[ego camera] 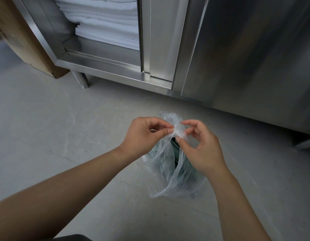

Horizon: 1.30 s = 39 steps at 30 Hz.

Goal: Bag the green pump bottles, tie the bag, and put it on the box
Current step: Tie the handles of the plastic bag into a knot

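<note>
A thin clear plastic bag [170, 173] hangs above the grey floor at the centre of the head view. Dark green pump bottles [184, 164] show dimly through its film; how many I cannot tell. My left hand [143, 134] pinches the gathered top of the bag from the left. From the right, my right hand [201, 145] pinches the same twisted plastic between thumb and fingertips. A loose loop of film sticks up just behind my fingertips. A brown cardboard box [17, 35] stands at the far left against the cabinet.
A stainless steel cabinet [237, 54] fills the back and right, standing on short legs. Its left bay is open, holding a stack of folded white towels [105, 21]. Pale concrete floor [46, 122] spreads around the bag.
</note>
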Motion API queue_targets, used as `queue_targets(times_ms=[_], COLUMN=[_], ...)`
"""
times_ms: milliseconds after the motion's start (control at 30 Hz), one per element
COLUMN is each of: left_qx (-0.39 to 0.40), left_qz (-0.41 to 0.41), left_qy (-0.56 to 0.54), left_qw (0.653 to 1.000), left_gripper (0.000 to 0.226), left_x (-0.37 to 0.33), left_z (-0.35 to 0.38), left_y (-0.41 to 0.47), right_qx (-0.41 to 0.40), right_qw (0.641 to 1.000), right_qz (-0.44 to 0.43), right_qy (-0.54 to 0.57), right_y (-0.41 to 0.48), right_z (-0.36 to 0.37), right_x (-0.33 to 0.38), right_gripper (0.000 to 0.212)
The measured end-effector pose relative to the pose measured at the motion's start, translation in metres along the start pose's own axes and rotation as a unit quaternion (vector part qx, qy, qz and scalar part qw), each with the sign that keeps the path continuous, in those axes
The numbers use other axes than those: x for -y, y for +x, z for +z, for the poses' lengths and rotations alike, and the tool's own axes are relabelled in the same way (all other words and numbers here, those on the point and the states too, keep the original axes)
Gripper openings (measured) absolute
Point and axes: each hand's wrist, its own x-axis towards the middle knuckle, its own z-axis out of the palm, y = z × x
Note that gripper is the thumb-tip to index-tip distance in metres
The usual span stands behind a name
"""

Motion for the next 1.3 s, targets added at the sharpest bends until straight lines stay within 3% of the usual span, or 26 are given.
queue_targets(times_ms=[133, 333, 567, 767, 1033, 1300], left_qx=[0.004, 0.030, 0.088, 0.062, 0.068, 0.096], left_qz=[-0.005, -0.037, -0.033, 0.005, 0.076, 0.071], left_qy=[-0.043, -0.031, -0.007, -0.026, 0.052, 0.000], left_qw=[0.999, 0.998, 0.996, 0.998, 0.993, 0.993], left_gripper=[0.011, 0.009, 0.010, 0.029, 0.017, 0.014], left_x=[-0.002, 0.000, -0.003, -0.006, -0.001, -0.004], left_z=[0.003, 0.009, 0.009, 0.014, 0.016, 0.032], left_y=[-0.001, 0.003, 0.004, -0.001, 0.000, 0.004], right_qx=[-0.014, -0.027, -0.016, -0.048, -0.034, -0.057], right_qw=[1.000, 0.997, 0.993, 0.990, 0.997, 0.990], right_qz=[0.011, -0.065, -0.048, -0.057, -0.024, 0.050], right_qy=[0.015, -0.025, -0.106, -0.120, -0.072, 0.116], right_y=[0.000, -0.007, -0.007, -0.006, -0.009, -0.011], right_z=[-0.001, -0.009, -0.014, -0.010, -0.012, -0.023], right_x=[0.001, 0.005, -0.004, -0.003, -0.002, -0.001], right_gripper=[0.035, 0.037, 0.014, 0.002, 0.010, 0.019])
